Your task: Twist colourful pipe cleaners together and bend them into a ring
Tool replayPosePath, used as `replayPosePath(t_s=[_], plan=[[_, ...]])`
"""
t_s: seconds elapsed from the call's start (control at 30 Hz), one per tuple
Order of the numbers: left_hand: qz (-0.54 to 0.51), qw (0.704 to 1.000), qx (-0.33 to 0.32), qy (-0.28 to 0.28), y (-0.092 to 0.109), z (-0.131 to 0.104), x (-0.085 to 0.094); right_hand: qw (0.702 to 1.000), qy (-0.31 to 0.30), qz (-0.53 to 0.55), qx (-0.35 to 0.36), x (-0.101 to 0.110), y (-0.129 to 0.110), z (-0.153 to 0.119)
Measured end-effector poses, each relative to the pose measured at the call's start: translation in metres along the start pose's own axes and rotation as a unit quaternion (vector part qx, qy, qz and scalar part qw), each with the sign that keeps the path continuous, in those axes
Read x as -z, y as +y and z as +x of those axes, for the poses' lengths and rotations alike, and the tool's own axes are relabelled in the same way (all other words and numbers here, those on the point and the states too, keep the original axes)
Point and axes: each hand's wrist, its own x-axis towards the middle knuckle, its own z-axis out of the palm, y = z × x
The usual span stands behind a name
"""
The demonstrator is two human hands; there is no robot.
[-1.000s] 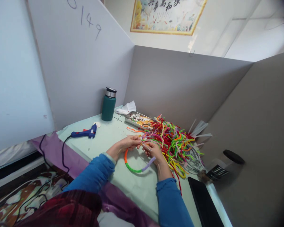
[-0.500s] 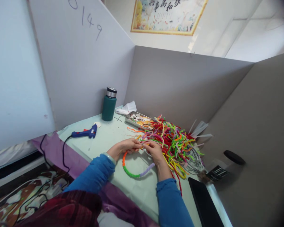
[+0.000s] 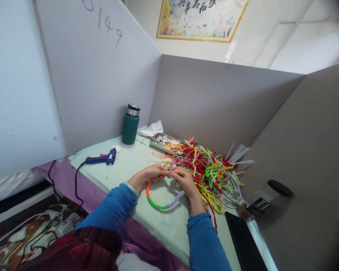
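Note:
A curved hoop wrapped in orange, green and lilac fuzzy pipe cleaner [image 3: 158, 206] hangs just above the table, its lilac end near my right wrist. My left hand [image 3: 152, 173] is closed in a pinch on the upper orange end of the hoop. Close beside it, fingertips almost touching, my right hand [image 3: 184, 180] pinches at the same spot, where a bit of orange-yellow pipe cleaner shows. The exact grip is partly hidden by the fingers. Right behind my hands lies a large tangled pile of coloured pipe cleaners [image 3: 206, 165].
A blue glue gun [image 3: 100, 159] with a cord lies at the left. Toward the back stand a green bottle [image 3: 130, 126] and a metal tray [image 3: 158, 145] of small round pieces. A black flat object [image 3: 244, 241] lies at the right edge. Grey partitions [image 3: 214, 98] enclose the table.
The hoop's lilac end has risen slightly and swung a little. My fingers have shifted only slightly, still pinched together.

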Motion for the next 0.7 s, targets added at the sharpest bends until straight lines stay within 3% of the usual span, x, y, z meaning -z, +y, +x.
replayPosePath(t_s=[0.27,0.37,0.7], plan=[[-0.015,1.000,-0.003,0.008,0.001,0.002,0.000,0.980,0.057,0.151,-0.118,0.000,0.015,0.004],[-0.019,1.000,-0.013,0.008,0.000,0.002,0.001,0.976,0.068,0.142,-0.154,0.000,0.015,0.003],[-0.045,0.998,-0.038,-0.005,0.002,0.001,0.002,0.974,-0.050,0.150,-0.164,-0.002,0.018,0.000]])
